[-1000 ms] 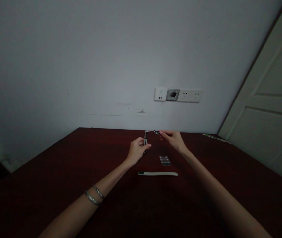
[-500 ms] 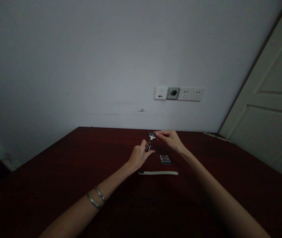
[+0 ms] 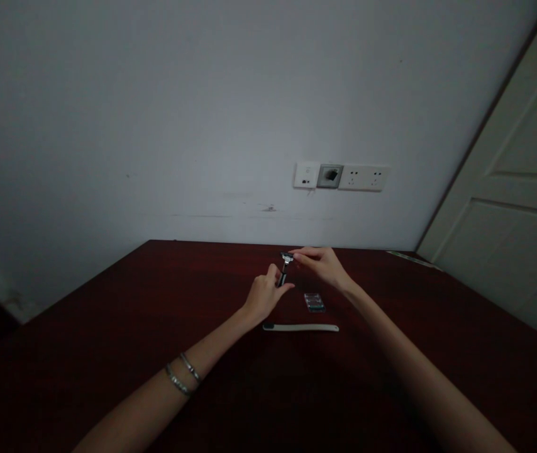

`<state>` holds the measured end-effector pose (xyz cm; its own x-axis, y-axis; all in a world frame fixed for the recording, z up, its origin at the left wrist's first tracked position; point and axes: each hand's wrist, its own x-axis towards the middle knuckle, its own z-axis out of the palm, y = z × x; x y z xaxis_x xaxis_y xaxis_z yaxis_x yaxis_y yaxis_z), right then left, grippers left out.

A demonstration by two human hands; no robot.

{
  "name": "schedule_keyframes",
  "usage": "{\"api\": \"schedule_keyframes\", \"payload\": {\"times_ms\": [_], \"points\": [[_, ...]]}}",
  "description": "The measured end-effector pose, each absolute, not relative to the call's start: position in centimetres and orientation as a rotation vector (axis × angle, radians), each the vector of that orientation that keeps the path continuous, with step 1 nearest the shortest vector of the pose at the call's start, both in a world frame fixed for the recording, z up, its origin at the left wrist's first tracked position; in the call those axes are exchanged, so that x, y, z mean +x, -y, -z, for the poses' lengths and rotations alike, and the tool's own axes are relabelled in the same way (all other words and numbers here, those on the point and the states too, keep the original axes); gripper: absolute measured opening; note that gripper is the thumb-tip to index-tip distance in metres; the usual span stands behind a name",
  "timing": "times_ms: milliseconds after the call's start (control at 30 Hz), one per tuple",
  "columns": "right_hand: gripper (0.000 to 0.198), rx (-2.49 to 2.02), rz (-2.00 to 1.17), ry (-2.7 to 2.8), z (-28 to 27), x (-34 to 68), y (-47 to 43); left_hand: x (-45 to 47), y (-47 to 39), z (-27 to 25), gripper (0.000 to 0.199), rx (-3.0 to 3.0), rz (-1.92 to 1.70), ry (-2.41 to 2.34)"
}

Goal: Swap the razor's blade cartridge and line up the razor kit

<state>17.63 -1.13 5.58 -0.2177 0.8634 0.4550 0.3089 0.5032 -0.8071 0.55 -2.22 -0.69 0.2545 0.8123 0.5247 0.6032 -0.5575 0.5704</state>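
Observation:
A razor point(image 3: 287, 260) with a silver neck and a dark-and-light handle stands tilted above the table. My left hand point(image 3: 262, 296) is closed round its handle, the thumb stretched out to the right. At the razor's head, the thumb and fingers of my right hand point(image 3: 321, 264) pinch the right end of the blade cartridge. A small clear plastic case point(image 3: 314, 302) lies on the table below my hands. Nearer to me is a long, pale, slim strip point(image 3: 301, 328) with a dark left end; its kind I cannot make out.
The dark red table point(image 3: 193, 277) reaches back to a pale wall point(image 3: 202, 113). Sockets and a switch plate point(image 3: 363, 178) sit on the wall. A panelled door point(image 3: 523, 189) stands at the right, and a flat, thin strip point(image 3: 412, 259) lies by the table's far right edge.
The razor's head has tipped slightly and shifted a little to the left. Both hands keep their hold in nearly the same place.

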Motion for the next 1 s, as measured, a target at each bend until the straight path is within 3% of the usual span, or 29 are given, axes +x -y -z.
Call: {"api": "schedule_keyframes", "payload": {"times_ms": [1000], "points": [[0.02,-0.875,-0.582,1.955,-6.1,16.9,2.2,1.0,3.4,0.2,0.034,2.525,-0.806,-1.578]]}}
